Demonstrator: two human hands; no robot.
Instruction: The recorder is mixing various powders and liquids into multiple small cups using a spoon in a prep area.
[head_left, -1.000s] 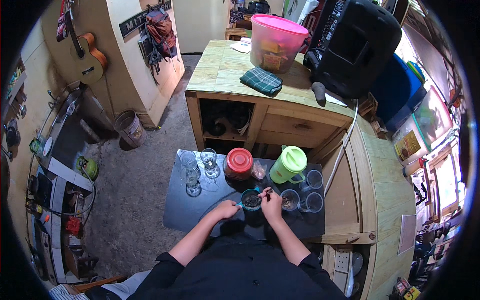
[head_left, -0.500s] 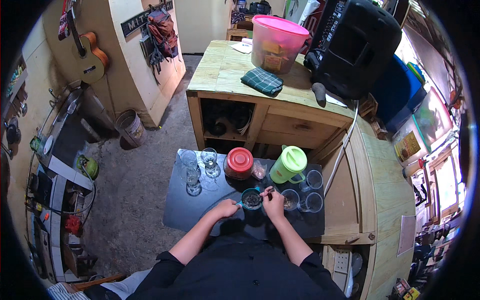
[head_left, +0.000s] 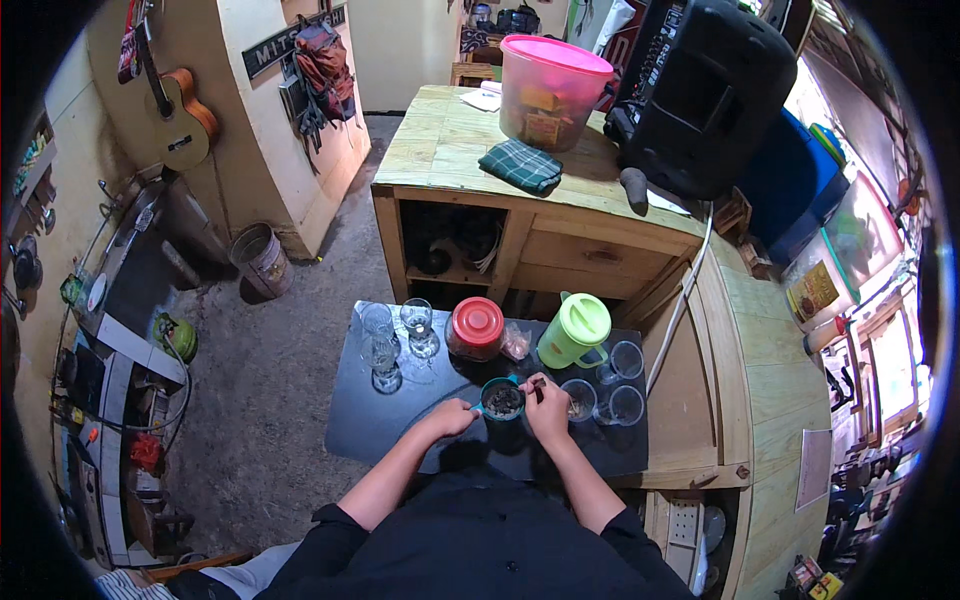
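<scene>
My left hand (head_left: 452, 418) is closed on the handle of a teal strainer or small pan (head_left: 501, 400) holding dark, loose material, low over the black tabletop (head_left: 365, 435). My right hand (head_left: 546, 410) pinches something small and dark at that vessel's right rim; I cannot make out what. Just right of it are clear cups (head_left: 625, 405), one with small pale bits inside (head_left: 579, 398). Behind the vessel stand a red-lidded container (head_left: 477, 330), a small pink bag (head_left: 515, 340) and a green pitcher (head_left: 570, 335). Several glasses (head_left: 385, 370) occupy the tabletop's left side.
A wooden counter (head_left: 430, 140) ahead bears a pink bucket (head_left: 550, 95), folded checked cloth (head_left: 520, 165) and black speaker (head_left: 705, 110). A white pipe or cable (head_left: 680, 310) runs down beside it. At left are a metal bucket (head_left: 262, 260), gas cylinder (head_left: 175, 335) and guitar (head_left: 180, 120).
The fingers of my right hand have shifted slightly at the vessel's rim. My left hand keeps the same grip, and the objects on the tabletop stand as before.
</scene>
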